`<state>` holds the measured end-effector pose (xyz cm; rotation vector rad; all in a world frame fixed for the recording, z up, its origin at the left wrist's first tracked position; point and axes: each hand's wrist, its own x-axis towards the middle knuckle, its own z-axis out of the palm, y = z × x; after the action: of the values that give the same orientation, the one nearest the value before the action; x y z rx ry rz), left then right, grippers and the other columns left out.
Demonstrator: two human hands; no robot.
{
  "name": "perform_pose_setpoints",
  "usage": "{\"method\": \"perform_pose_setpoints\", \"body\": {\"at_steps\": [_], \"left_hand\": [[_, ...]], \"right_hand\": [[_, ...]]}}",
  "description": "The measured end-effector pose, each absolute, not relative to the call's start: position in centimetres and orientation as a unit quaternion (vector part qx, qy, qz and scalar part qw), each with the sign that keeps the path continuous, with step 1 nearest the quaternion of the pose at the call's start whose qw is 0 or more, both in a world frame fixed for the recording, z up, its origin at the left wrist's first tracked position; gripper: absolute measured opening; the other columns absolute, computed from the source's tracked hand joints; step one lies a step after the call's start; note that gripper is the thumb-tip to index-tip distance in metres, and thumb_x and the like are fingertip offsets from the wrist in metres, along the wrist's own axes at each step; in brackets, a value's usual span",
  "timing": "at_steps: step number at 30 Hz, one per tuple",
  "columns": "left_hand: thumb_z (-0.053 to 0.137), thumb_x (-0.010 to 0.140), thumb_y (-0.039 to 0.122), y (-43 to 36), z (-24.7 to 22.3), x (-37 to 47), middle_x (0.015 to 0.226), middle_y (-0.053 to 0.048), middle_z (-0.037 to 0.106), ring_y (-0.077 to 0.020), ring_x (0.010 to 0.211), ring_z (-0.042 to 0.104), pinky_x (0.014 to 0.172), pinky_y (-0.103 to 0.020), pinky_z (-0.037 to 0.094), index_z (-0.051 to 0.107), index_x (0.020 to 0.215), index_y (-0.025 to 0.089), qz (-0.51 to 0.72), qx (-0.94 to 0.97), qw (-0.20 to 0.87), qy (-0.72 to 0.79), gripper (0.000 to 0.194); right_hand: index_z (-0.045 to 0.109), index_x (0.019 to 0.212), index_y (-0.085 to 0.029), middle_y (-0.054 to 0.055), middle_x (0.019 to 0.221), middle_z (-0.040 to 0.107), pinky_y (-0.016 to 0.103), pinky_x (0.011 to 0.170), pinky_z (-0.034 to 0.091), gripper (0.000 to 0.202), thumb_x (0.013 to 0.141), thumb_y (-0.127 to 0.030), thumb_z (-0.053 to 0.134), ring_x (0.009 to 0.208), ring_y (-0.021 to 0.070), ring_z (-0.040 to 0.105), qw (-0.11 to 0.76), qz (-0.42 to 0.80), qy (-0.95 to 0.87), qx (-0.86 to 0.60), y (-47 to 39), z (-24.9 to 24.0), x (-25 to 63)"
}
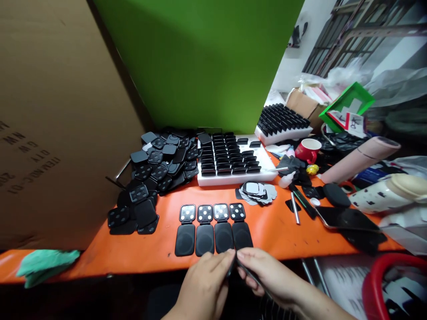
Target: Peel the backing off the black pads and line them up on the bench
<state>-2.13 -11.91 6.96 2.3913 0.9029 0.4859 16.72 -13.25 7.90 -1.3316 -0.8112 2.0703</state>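
Observation:
At the front edge of the table, my left hand (204, 282) and my right hand (267, 271) meet with fingertips pinched together. Between them is a thin black piece (253, 276), seen nearly edge-on; its exact shape is partly hidden by my fingers. Just beyond, several black hinged plates (204, 240) lie unfolded in a row. Their smaller upper halves carry pale round dots (220, 212), and the larger lower halves are plain black. A small pile of white-grey rounded pads (258, 193) sits behind the row, to the right.
Heaped black plates (160, 164) lie at the left beside a cardboard box (50, 111). A white foam tray (233, 179) holds black pieces standing in rows. On the right are a silver rod (295, 209), a phone (347, 218), a red mug (307, 151) and bottles.

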Motion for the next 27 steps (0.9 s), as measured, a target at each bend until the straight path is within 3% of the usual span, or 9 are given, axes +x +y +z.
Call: {"method": "perform_pose_setpoints", "body": {"at_steps": [4,7,11,15,20,23,27], "left_hand": [[0.042,0.066,0.001,-12.2,6.8,-2.1,0.122,-0.009,0.055,-0.0239,0.091,0.058,0.074,-0.036,0.048,0.034,0.133,0.021,0.202,0.885,0.265,0.325,0.071],[0.043,0.073,0.005,-11.8,7.1,-1.9,0.111,-0.009,0.062,-0.0210,0.082,0.060,0.070,-0.034,0.048,0.041,0.129,0.022,0.235,0.853,0.315,0.344,0.058],[0.046,0.084,0.022,-10.5,7.6,-1.2,0.087,-0.005,0.069,-0.0182,0.078,0.062,0.072,-0.029,0.048,0.063,0.099,0.020,0.301,0.683,0.468,0.473,0.023],[0.052,0.081,0.035,-9.7,7.7,-0.8,0.070,-0.003,0.067,-0.0183,0.068,0.062,0.062,-0.026,0.049,0.064,0.080,0.013,0.337,0.565,0.527,0.538,0.025],[0.049,0.084,0.022,-10.5,7.9,-1.2,0.086,-0.004,0.069,-0.0166,0.079,0.064,0.073,-0.026,0.050,0.062,0.104,0.021,0.325,0.694,0.475,0.432,0.023],[0.047,0.083,0.011,-10.9,8.2,-1.4,0.097,-0.004,0.069,-0.0156,0.085,0.064,0.077,-0.026,0.049,0.056,0.113,0.027,0.325,0.770,0.425,0.348,0.035],[0.047,0.081,0.003,-11.1,8.3,-1.1,0.095,-0.002,0.070,-0.0143,0.084,0.065,0.076,-0.025,0.051,0.044,0.125,0.033,0.333,0.775,0.460,0.277,0.053]], "right_hand": [[0.048,0.066,-0.015,-0.005,0.054,0.042,0.015,0.034,0.019,0.035,0.080,-0.047,0.051,0.039,0.0029,0.030,0.294,0.763,-0.279,-0.504,-13.4,7.9,16.2],[0.049,0.068,-0.014,-0.005,0.055,0.043,0.015,0.035,0.019,0.032,0.080,-0.044,0.053,0.039,0.0025,0.031,0.342,0.771,-0.220,-0.490,-13.5,7.8,15.3],[0.052,0.080,-0.017,-0.007,0.052,0.041,0.016,0.035,0.019,0.037,0.084,-0.053,0.042,0.035,0.0026,0.027,0.385,0.807,-0.159,-0.418,-13.4,7.8,14.5],[0.054,0.089,-0.016,-0.005,0.055,0.044,0.015,0.035,0.015,0.032,0.085,-0.046,0.045,0.036,0.0018,0.028,0.348,0.826,-0.170,-0.410,-13.2,8.4,14.5],[0.052,0.077,-0.014,-0.002,0.064,0.049,0.014,0.036,0.017,0.024,0.083,-0.037,0.049,0.041,0.0018,0.034,0.334,0.827,-0.155,-0.425,-13.3,8.4,15.1],[0.052,0.080,-0.015,-0.001,0.064,0.049,0.013,0.035,0.016,0.021,0.082,-0.035,0.050,0.041,0.0016,0.034,0.302,0.855,-0.112,-0.406,-13.6,7.9,15.8],[0.054,0.082,-0.013,-0.002,0.062,0.048,0.012,0.034,0.017,0.021,0.081,-0.034,0.050,0.040,0.0017,0.035,0.280,0.891,-0.012,-0.357,-13.8,7.3,16.8]]}}
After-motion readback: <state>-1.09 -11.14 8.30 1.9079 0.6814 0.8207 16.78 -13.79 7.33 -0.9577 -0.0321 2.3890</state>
